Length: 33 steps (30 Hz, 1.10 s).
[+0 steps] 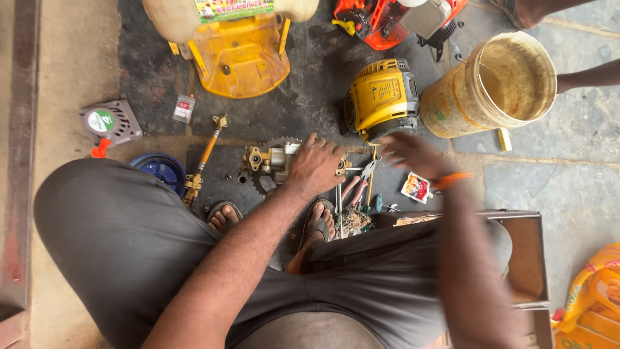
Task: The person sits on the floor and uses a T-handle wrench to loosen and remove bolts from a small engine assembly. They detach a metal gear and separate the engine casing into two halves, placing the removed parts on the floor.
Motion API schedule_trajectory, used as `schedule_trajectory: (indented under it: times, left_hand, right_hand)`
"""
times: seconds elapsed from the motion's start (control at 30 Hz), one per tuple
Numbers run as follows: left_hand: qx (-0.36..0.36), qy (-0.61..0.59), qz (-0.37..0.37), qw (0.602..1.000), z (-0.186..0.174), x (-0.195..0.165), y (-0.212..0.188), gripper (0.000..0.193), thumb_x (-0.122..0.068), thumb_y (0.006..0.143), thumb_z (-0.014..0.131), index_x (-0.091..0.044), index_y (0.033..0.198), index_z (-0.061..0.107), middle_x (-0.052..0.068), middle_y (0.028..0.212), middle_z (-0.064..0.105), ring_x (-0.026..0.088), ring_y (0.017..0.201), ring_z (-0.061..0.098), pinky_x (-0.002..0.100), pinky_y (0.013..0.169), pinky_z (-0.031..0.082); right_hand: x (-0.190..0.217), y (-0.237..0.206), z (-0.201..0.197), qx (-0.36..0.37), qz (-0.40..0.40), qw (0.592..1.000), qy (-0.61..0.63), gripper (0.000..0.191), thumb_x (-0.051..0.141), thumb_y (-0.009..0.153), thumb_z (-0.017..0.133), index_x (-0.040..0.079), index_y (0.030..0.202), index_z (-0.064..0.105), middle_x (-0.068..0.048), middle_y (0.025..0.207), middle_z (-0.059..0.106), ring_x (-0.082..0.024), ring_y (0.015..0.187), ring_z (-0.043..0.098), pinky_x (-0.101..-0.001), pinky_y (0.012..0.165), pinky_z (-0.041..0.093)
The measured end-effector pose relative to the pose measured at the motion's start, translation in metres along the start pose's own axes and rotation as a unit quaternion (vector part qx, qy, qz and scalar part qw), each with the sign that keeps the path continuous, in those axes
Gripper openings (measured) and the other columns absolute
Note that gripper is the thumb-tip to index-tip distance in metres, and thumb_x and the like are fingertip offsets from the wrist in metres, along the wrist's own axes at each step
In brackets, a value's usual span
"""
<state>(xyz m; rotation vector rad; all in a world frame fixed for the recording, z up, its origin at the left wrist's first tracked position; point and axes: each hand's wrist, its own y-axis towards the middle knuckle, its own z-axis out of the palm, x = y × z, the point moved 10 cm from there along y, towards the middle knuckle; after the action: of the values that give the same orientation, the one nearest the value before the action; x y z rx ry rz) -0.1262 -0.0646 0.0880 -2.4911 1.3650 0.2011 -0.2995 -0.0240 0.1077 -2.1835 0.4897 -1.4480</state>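
My left hand [315, 165] rests on top of a brass and grey pump assembly [268, 159] lying on a toothed saw blade on the floor, gripping its right end. My right hand [413, 152], blurred with motion and wearing an orange wristband, hovers with fingers spread just above pliers [365, 173] and other small tools. It holds nothing that I can see. I squat with my sandalled feet [225, 215] right behind the pump.
A yellow engine unit [382, 95] sits beyond the hands, with a dirty yellow bucket [494, 87] to its right. A yellow sprayer base [240, 55], an orange machine [387, 22], a brass lance [205, 155], a blue lid [161, 169] and a grey starter cover [108, 123] lie around. Another person's limbs show at top right.
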Motion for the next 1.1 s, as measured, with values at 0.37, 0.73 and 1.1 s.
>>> schedule_trajectory:
  times: [0.37,0.73,1.1]
  left_hand:
    - [0.037,-0.073,-0.063,0.995,-0.113,0.07,-0.073,0.081,-0.055,0.085,0.075,-0.008,0.147,0.048,0.021,0.137,0.059,0.038,0.127,0.057,0.054,0.112,0.042]
    - [0.091,-0.183,-0.24,0.949,-0.135,0.164,-0.143,0.094,-0.065,0.087,0.066,-0.012,0.157,0.034,0.015,0.158,0.043,0.03,0.143,0.045,0.047,0.117,0.037]
    - [0.106,-0.171,-0.201,0.959,-0.109,0.151,-0.125,0.089,-0.063,0.088,0.065,-0.014,0.156,0.035,0.016,0.155,0.046,0.032,0.141,0.048,0.049,0.113,0.042]
  right_hand:
    - [-0.035,0.053,0.064,-0.054,0.029,0.993,-0.101,0.051,0.049,0.099,0.059,0.003,0.115,0.07,-0.007,0.094,0.073,-0.016,0.088,0.068,-0.036,0.082,0.055]
    - [-0.037,0.047,0.066,-0.04,0.013,0.997,-0.067,0.045,0.043,0.099,0.062,0.001,0.112,0.071,-0.008,0.093,0.074,-0.017,0.087,0.069,-0.0333,0.079,0.057]
    - [-0.035,0.05,0.069,0.002,0.009,0.995,-0.103,0.048,0.042,0.101,0.056,0.001,0.124,0.064,-0.009,0.106,0.072,-0.017,0.1,0.068,-0.0369,0.091,0.056]
